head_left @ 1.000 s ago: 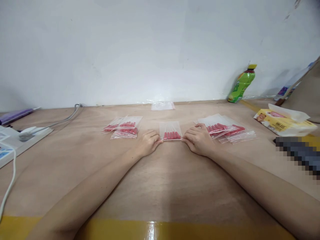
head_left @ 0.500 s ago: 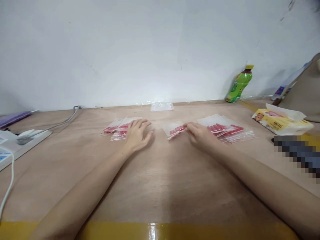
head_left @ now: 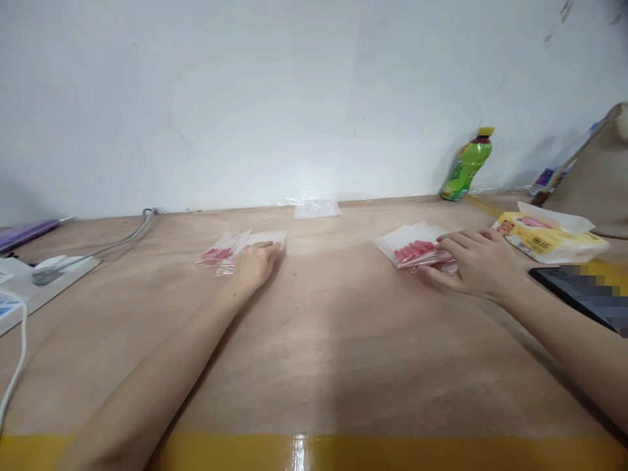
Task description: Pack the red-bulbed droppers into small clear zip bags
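Note:
Small clear zip bags with red stick-like pieces in them lie in two piles. On the left pile (head_left: 216, 254) rests my left hand (head_left: 256, 263), its fingers curled closed over the edge of a whitish zip bag (head_left: 267, 237). The red contents there are partly hidden by the hand. At the right pile (head_left: 412, 245) is my right hand (head_left: 483, 265), palm down. Its fingers are spread over the pile's right side, with the thumb apart along the near edge. That side of the pile is covered by the hand.
A flat whitish bag (head_left: 316, 209) lies by the wall. To the right are a green drink bottle (head_left: 467, 167), a yellow tissue pack (head_left: 554, 239), a dark phone-like device (head_left: 569, 291) and a beige bag (head_left: 589, 183). A power strip (head_left: 63, 271) with cables is at left.
My right hand has moved right, from the middle to the right pile. The zip bag it held now appears to be on that pile. My left hand's fingers have curled in.

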Demonstrator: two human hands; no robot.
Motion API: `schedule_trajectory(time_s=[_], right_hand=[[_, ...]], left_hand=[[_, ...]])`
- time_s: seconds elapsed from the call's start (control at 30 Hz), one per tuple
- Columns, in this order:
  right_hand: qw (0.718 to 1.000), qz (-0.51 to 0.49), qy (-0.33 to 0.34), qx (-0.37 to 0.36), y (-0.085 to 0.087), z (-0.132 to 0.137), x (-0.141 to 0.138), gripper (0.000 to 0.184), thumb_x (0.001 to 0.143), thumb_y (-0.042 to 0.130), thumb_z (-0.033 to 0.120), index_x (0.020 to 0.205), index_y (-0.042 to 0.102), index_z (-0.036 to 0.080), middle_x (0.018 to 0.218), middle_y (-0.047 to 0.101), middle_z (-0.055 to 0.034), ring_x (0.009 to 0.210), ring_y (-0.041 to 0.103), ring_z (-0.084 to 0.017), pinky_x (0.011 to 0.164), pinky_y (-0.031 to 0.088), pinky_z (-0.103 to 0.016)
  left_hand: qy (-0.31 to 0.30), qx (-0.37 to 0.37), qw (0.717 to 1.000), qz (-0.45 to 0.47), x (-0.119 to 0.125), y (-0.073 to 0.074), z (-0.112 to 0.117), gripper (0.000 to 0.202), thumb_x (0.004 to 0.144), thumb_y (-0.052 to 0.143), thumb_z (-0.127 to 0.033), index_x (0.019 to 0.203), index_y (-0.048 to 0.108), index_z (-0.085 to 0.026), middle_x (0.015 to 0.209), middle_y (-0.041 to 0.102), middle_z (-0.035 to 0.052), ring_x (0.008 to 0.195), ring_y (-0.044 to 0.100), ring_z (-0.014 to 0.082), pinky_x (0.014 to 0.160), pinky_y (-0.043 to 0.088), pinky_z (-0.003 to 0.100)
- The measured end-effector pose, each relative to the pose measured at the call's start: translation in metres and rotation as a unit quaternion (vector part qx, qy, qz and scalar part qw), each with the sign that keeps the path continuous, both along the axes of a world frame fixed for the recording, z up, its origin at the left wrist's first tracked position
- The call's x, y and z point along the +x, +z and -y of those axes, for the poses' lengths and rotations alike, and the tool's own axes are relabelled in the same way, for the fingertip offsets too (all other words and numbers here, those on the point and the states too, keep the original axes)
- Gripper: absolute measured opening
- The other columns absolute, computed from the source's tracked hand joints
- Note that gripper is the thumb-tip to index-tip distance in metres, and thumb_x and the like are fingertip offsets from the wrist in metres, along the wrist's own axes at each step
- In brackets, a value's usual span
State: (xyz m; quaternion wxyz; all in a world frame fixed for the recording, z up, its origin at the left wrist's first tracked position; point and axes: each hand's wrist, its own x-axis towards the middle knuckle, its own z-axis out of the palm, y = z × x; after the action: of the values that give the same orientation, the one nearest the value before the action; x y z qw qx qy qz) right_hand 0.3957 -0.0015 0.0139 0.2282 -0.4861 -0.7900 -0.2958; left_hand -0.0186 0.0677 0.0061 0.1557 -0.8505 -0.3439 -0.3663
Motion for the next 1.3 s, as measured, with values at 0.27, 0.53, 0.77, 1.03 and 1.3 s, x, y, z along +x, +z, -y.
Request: schedule_trajectory(time_s=[0.27, 0.53, 0.77, 1.03, 1.3], right_hand=[[0.981, 0.001, 0.173, -0.091, -0.004, -0.003, -0.103, 0.019, 0.081, 0.051, 0.032, 0.086, 0.06, 0.016, 0.088, 0.063, -0.0075, 0.083, 0.055, -0.02, 0.073, 0.035, -0.033], [0.973, -0.072, 0.162, -0.149, -0.027, -0.03, -0.142, 0.014, 0.083, 0.046, 0.018, 0.087, 0.059, 0.014, 0.087, 0.059, -0.0081, 0.076, 0.054, -0.017, 0.065, 0.04, -0.027], [0.96, -0.154, 0.188, -0.143, -0.04, -0.032, -0.128, 0.011, 0.083, 0.046, 0.013, 0.083, 0.056, 0.016, 0.085, 0.06, -0.0068, 0.078, 0.057, -0.016, 0.066, 0.044, -0.026], [0.96, -0.135, 0.192, -0.152, -0.04, -0.03, -0.123, 0.018, 0.084, 0.042, 0.013, 0.083, 0.06, 0.017, 0.088, 0.063, -0.0061, 0.076, 0.058, -0.014, 0.064, 0.042, -0.025], [0.984, -0.048, 0.145, -0.092, -0.03, -0.03, -0.128, 0.017, 0.08, 0.049, 0.014, 0.072, 0.063, 0.017, 0.074, 0.066, -0.0034, 0.073, 0.057, -0.016, 0.072, 0.029, -0.032]], left_hand=[[-0.022, -0.07, 0.997, -0.016, 0.098, -0.027, 0.035, 0.033, 0.082, 0.058, -0.034, 0.109, 0.058, -0.016, 0.111, 0.058, 0.0123, 0.104, 0.054, 0.0254, 0.089, 0.045, 0.041], [-0.051, -0.167, 0.984, 0.028, 0.069, -0.028, 0.036, 0.026, 0.083, 0.054, -0.021, 0.108, 0.061, -0.019, 0.105, 0.063, 0.0056, 0.093, 0.061, 0.0181, 0.082, 0.05, 0.032], [-0.042, -0.124, 0.991, 0.023, 0.069, -0.03, 0.036, 0.019, 0.083, 0.052, -0.018, 0.094, 0.068, -0.017, 0.085, 0.066, 0.0058, 0.071, 0.063, 0.0166, 0.065, 0.053, 0.029], [-0.076, -0.055, 0.996, -0.01, 0.068, -0.023, 0.039, 0.016, 0.081, 0.051, -0.015, 0.083, 0.067, -0.017, 0.09, 0.065, 0.0077, 0.082, 0.06, 0.0191, 0.076, 0.051, 0.035], [-0.103, -0.074, 0.992, 0.007, 0.075, -0.021, 0.035, 0.014, 0.078, 0.053, -0.014, 0.086, 0.064, -0.016, 0.087, 0.064, 0.0062, 0.081, 0.059, 0.0176, 0.076, 0.05, 0.034]])
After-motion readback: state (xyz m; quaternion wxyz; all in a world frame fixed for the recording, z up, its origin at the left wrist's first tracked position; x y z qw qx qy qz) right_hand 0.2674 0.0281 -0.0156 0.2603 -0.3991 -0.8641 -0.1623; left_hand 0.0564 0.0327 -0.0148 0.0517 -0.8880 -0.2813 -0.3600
